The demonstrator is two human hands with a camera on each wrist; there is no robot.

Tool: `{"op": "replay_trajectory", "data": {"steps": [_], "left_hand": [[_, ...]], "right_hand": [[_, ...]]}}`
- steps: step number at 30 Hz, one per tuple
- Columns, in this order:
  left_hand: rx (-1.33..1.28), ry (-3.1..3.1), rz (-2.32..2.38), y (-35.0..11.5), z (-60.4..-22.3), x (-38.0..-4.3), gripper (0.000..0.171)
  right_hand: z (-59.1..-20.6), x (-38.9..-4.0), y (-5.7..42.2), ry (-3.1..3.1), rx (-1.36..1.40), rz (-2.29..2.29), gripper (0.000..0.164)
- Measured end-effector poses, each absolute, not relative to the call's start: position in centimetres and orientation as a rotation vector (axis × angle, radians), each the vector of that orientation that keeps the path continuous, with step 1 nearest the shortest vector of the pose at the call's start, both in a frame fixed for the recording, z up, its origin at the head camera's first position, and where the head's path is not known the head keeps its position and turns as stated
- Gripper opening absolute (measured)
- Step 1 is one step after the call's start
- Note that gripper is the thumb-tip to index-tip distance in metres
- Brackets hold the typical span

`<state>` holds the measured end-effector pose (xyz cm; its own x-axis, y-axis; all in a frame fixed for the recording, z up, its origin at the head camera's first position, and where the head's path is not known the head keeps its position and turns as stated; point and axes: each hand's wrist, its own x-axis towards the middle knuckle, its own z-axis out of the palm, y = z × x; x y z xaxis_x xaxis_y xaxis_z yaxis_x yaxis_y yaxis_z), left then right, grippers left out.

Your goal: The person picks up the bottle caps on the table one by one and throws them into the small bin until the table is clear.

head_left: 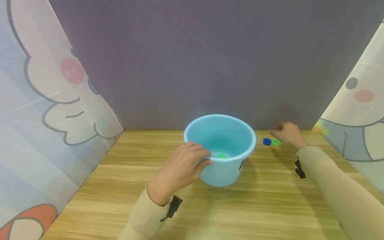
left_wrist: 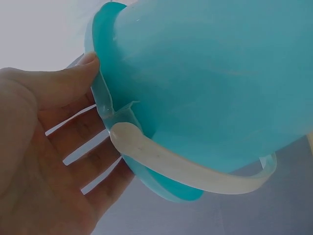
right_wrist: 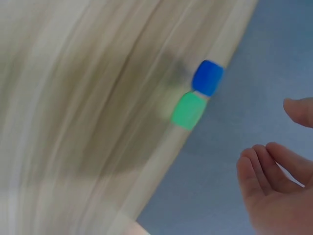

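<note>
A light blue plastic bucket point(head_left: 220, 174) stands on the table, with a small bright green piece point(head_left: 221, 156) at its bottom. My left hand point(head_left: 181, 168) grips the bucket's near left rim, thumb on one side and fingers on the other. Below those fingers in the left wrist view hangs the bucket's white handle point(left_wrist: 195, 174). To the bucket's right lie a small dark blue ring point(head_left: 267, 144) and a green ring point(head_left: 276, 144), side by side. Just right of the green ring hovers my right hand point(head_left: 288, 136), thumb apart from loosely bent fingers point(right_wrist: 250, 181), holding nothing.
The wood-grain table point(head_left: 135, 186) ends at a dark grey upright panel point(head_left: 210, 66) close behind the bucket and rings. Cloths printed with cartoon figures hang along the left side point(head_left: 27, 140) and right side point(head_left: 354, 143).
</note>
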<state>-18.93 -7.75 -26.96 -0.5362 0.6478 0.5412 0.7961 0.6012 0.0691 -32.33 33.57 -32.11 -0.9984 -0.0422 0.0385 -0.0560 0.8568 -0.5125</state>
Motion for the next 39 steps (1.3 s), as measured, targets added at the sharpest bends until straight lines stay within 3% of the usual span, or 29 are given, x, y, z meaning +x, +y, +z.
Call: {"op": "replay_trajectory", "data": {"steps": [21, 32, 39], "left_hand": [[-1.158, -2.351, -0.433, -7.7, -27.0, -19.0, 0.009], [-1.162, -2.359, -0.437, -7.6, -26.9, -18.9, 0.009], [-1.160, -2.356, -0.431, -7.7, -27.0, -19.0, 0.008]], "right_hand": [[-35.7, -33.3, 35.2, -3.169, 0.153, 0.642, 0.060], [-36.7, -33.9, 35.8, -3.171, 0.141, 0.617, 0.030], [-36.8, -33.8, 35.7, -3.153, 0.132, 0.624, 0.040]]}}
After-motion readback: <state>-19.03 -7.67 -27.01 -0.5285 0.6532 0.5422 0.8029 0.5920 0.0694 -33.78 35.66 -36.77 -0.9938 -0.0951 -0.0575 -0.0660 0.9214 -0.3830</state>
